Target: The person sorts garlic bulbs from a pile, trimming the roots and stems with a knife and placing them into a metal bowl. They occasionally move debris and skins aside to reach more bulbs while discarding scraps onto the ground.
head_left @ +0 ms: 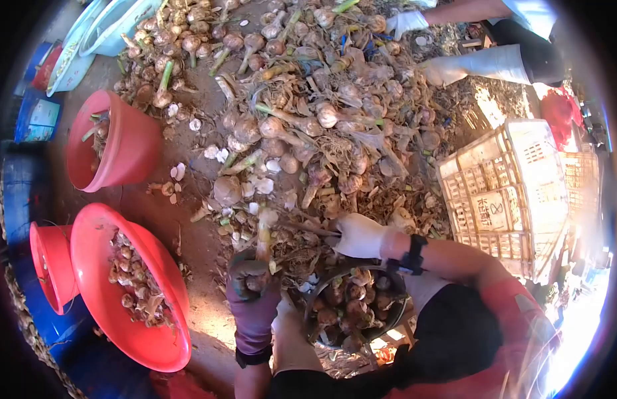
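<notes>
My left hand (252, 279), in a dark purple-grey glove, is closed round a garlic stalk (264, 234) that stands upright from the fist. The glove hides what is lower in the grip. Wearing a white glove, my right hand (363, 236) grips a long, thin, dark metal tool (308, 228). Its far end points left and lies close to the stalk; I cannot make out its exact kind. Just below the right hand is a dark bucket (403, 319) filled with trimmed garlic bulbs (355, 306). A large heap of garlic (321, 120) with stalks lies beyond both hands.
To the left are a red basin (178, 332) holding garlic pieces, a smaller red bucket (39, 266), a pink bucket (132, 146) and pale blue basins (115, 30). A plastic crate (488, 199) stands right. Another person's gloved hands (448, 68) reach into the heap's top right.
</notes>
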`<state>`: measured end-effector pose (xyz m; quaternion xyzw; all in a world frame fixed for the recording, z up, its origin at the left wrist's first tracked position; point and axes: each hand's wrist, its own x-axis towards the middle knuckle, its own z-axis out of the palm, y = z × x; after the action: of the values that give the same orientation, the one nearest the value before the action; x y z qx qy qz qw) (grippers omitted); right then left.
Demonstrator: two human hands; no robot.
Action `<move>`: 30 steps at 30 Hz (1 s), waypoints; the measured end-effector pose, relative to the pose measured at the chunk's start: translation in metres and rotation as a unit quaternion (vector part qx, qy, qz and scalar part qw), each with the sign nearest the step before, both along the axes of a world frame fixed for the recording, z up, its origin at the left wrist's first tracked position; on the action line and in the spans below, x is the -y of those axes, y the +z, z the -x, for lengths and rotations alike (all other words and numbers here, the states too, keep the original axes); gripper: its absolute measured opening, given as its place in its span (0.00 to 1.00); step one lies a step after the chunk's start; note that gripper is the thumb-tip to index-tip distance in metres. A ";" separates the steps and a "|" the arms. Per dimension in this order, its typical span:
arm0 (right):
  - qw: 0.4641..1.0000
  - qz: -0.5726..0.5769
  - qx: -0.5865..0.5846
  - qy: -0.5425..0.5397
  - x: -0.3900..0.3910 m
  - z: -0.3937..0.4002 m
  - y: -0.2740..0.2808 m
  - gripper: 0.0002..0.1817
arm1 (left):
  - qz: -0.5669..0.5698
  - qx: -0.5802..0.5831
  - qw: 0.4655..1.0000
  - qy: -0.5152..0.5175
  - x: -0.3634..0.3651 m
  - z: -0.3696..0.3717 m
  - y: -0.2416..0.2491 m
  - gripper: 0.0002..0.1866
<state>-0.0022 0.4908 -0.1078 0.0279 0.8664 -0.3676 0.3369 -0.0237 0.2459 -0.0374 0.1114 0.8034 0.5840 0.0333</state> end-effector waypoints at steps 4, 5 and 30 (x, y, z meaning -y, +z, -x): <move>0.988 0.084 -0.075 -0.108 0.010 0.016 0.046 0.14 | -0.101 0.132 0.986 -0.006 0.009 -0.010 -0.022 0.18; 0.988 0.085 -0.074 -0.108 0.015 0.014 0.047 0.14 | -0.145 0.203 0.968 0.039 0.010 -0.013 -0.026 0.15; 0.988 0.068 -0.124 -0.059 0.011 0.014 0.050 0.14 | -0.502 0.439 0.737 0.105 -0.014 -0.009 0.004 0.31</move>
<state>-0.0166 0.4797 -0.0580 0.0102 0.8712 -0.4457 0.2055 -0.0150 0.2595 -0.0331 -0.2420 0.2961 0.8866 0.2603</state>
